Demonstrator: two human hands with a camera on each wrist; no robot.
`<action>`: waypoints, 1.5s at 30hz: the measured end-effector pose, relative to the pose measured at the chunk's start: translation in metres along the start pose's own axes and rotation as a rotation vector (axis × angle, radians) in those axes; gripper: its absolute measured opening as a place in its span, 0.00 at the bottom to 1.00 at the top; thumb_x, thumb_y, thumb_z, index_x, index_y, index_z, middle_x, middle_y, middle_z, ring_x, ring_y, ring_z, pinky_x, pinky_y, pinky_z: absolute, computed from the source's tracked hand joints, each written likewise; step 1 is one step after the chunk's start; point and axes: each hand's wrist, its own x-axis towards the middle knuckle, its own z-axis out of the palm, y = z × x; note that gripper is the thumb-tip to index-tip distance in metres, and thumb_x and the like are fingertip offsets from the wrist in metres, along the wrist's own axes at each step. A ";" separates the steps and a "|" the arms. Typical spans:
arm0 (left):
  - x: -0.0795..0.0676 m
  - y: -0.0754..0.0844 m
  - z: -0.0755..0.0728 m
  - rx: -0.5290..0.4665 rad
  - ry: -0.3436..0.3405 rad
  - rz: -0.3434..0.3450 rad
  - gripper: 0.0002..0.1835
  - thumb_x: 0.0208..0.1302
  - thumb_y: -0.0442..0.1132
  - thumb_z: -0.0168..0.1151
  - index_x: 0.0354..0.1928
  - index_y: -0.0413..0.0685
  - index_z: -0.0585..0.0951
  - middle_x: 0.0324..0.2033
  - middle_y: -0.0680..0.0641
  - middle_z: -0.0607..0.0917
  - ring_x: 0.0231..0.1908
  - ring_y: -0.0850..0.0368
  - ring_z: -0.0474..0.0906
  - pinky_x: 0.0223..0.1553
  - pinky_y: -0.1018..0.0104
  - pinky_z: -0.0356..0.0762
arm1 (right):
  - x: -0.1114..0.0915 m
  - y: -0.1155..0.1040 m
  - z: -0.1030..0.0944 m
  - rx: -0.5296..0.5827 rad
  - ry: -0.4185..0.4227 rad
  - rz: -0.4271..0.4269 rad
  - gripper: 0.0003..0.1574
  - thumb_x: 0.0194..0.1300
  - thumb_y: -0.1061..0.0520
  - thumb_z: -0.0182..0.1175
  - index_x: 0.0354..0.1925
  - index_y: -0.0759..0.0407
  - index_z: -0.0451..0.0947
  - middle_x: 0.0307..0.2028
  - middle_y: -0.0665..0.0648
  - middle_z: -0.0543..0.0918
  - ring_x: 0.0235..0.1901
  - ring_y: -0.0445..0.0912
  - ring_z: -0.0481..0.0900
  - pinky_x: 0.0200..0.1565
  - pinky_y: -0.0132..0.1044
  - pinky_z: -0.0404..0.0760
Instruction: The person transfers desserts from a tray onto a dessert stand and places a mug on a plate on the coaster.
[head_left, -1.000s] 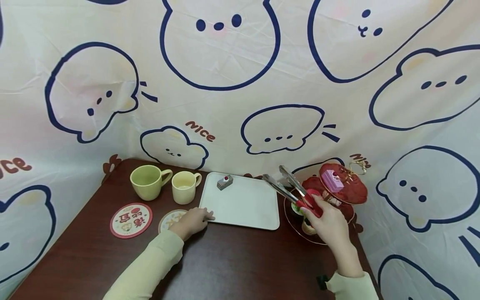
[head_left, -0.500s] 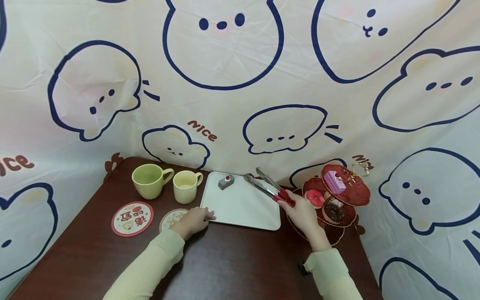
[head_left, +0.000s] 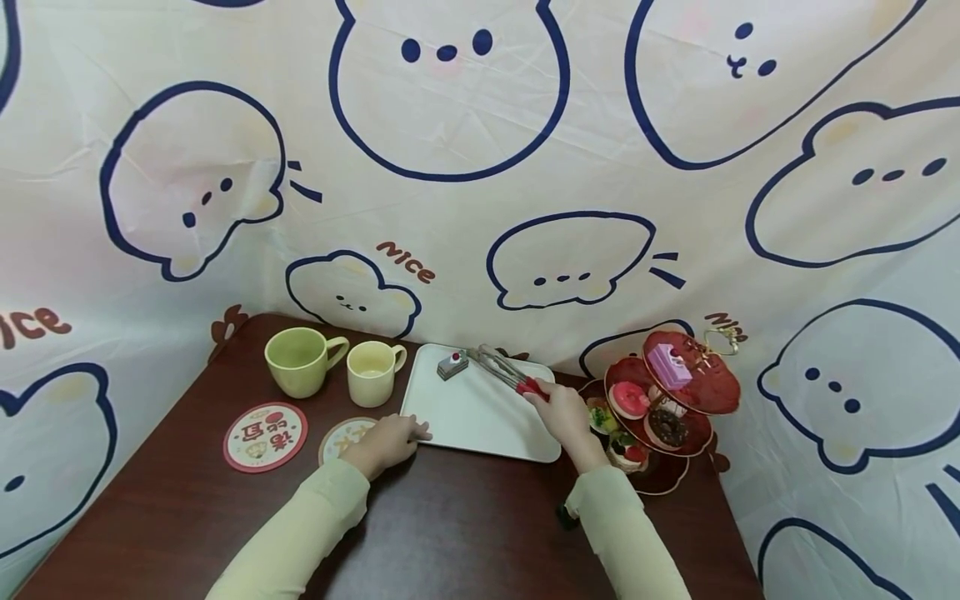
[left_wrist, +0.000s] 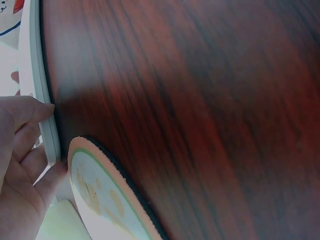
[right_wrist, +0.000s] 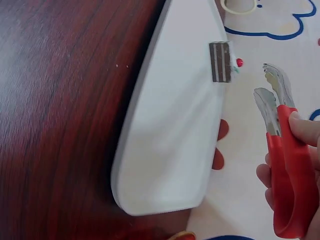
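My right hand (head_left: pixel 561 415) grips red-handled metal tongs (right_wrist: pixel 280 150), whose two arms stand slightly apart with nothing between them. Their tips reach over the white tray (head_left: pixel 480 421), close to the right side of a small toy cake slice (head_left: pixel 452 365). In the right wrist view the cake slice (right_wrist: pixel 220 62) shows brown and white layers and a red berry on top. At the tray's near left corner, my left hand (head_left: pixel 390 446) holds the rim; its fingers (left_wrist: pixel 42 111) curl against the tray edge (left_wrist: pixel 49 135) in the left wrist view.
A tiered red stand (head_left: pixel 693 375) on the right carries toy donuts and cakes. A large green mug (head_left: pixel 296 367) and a smaller cream mug (head_left: pixel 370 379) stand left of the tray. Two round coasters lie in front, one red-rimmed (head_left: pixel 264 437), one (left_wrist: pixel 100 190) beside my left hand.
My right hand has carried the tongs leftward from the tiered stand to the cake slice, and their arms have drawn nearer together. The left hand stays at the tray corner.
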 end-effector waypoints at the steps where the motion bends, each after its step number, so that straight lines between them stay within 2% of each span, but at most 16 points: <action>1: 0.000 0.000 0.000 -0.003 -0.003 -0.005 0.15 0.63 0.25 0.61 0.47 0.42 0.90 0.58 0.31 0.82 0.63 0.34 0.75 0.64 0.42 0.72 | 0.003 -0.001 0.004 -0.005 -0.006 0.007 0.32 0.71 0.43 0.65 0.65 0.59 0.80 0.49 0.68 0.86 0.34 0.57 0.86 0.27 0.43 0.77; 4: 0.000 0.001 -0.001 -0.013 -0.013 -0.021 0.15 0.63 0.25 0.62 0.47 0.43 0.90 0.58 0.31 0.82 0.64 0.34 0.75 0.65 0.42 0.71 | 0.009 -0.003 0.013 -0.002 -0.034 0.035 0.32 0.71 0.43 0.64 0.65 0.59 0.80 0.49 0.69 0.86 0.28 0.56 0.83 0.25 0.43 0.75; 5: 0.000 0.001 -0.001 -0.016 -0.014 -0.022 0.14 0.64 0.25 0.62 0.47 0.43 0.90 0.58 0.31 0.81 0.64 0.34 0.74 0.65 0.42 0.71 | 0.011 -0.004 0.015 -0.004 -0.042 0.045 0.32 0.71 0.42 0.64 0.65 0.59 0.80 0.55 0.68 0.84 0.34 0.58 0.85 0.29 0.45 0.78; 8: 0.001 0.002 -0.001 -0.026 -0.019 -0.026 0.14 0.64 0.26 0.62 0.47 0.43 0.90 0.59 0.32 0.81 0.64 0.34 0.74 0.65 0.42 0.71 | 0.016 -0.005 0.023 -0.002 -0.081 0.063 0.34 0.71 0.42 0.64 0.66 0.60 0.78 0.58 0.67 0.83 0.43 0.60 0.85 0.40 0.51 0.82; 11: 0.002 0.003 -0.001 -0.033 -0.024 -0.036 0.14 0.65 0.26 0.62 0.48 0.44 0.90 0.60 0.31 0.81 0.64 0.35 0.75 0.65 0.42 0.71 | 0.020 -0.007 0.028 -0.009 -0.117 0.068 0.35 0.71 0.41 0.64 0.67 0.60 0.78 0.61 0.64 0.81 0.54 0.60 0.82 0.51 0.54 0.81; 18: 0.004 0.004 0.000 -0.033 -0.023 -0.040 0.14 0.65 0.27 0.63 0.48 0.45 0.90 0.61 0.29 0.79 0.64 0.35 0.74 0.65 0.42 0.71 | 0.021 -0.007 0.032 -0.027 -0.124 0.073 0.36 0.68 0.42 0.67 0.66 0.60 0.78 0.59 0.65 0.83 0.53 0.60 0.83 0.50 0.54 0.82; 24: 0.005 0.002 -0.001 -0.026 -0.019 -0.045 0.14 0.64 0.26 0.63 0.48 0.45 0.91 0.61 0.29 0.79 0.64 0.35 0.74 0.65 0.42 0.71 | 0.012 -0.003 0.029 -0.007 -0.145 0.044 0.36 0.69 0.42 0.66 0.68 0.60 0.77 0.62 0.63 0.81 0.59 0.60 0.80 0.56 0.56 0.79; 33: 0.005 0.002 -0.003 -0.026 -0.013 -0.034 0.15 0.64 0.26 0.62 0.48 0.44 0.90 0.61 0.28 0.78 0.64 0.34 0.74 0.65 0.42 0.71 | -0.006 0.010 0.021 0.018 -0.114 -0.009 0.34 0.67 0.44 0.69 0.66 0.59 0.79 0.58 0.64 0.83 0.53 0.58 0.84 0.50 0.55 0.82; 38: 0.005 0.000 -0.003 -0.027 -0.006 -0.051 0.15 0.64 0.26 0.62 0.48 0.45 0.91 0.61 0.30 0.79 0.65 0.35 0.74 0.66 0.43 0.70 | 0.002 0.016 0.027 0.057 -0.060 -0.001 0.35 0.67 0.45 0.70 0.66 0.59 0.78 0.58 0.65 0.83 0.52 0.60 0.83 0.49 0.56 0.82; 45: 0.003 -0.003 0.000 -0.038 -0.017 -0.059 0.14 0.64 0.27 0.63 0.47 0.45 0.91 0.61 0.29 0.79 0.64 0.34 0.74 0.65 0.41 0.71 | 0.012 0.011 0.040 0.068 -0.099 -0.002 0.34 0.68 0.48 0.69 0.67 0.59 0.78 0.62 0.63 0.80 0.60 0.61 0.79 0.58 0.58 0.78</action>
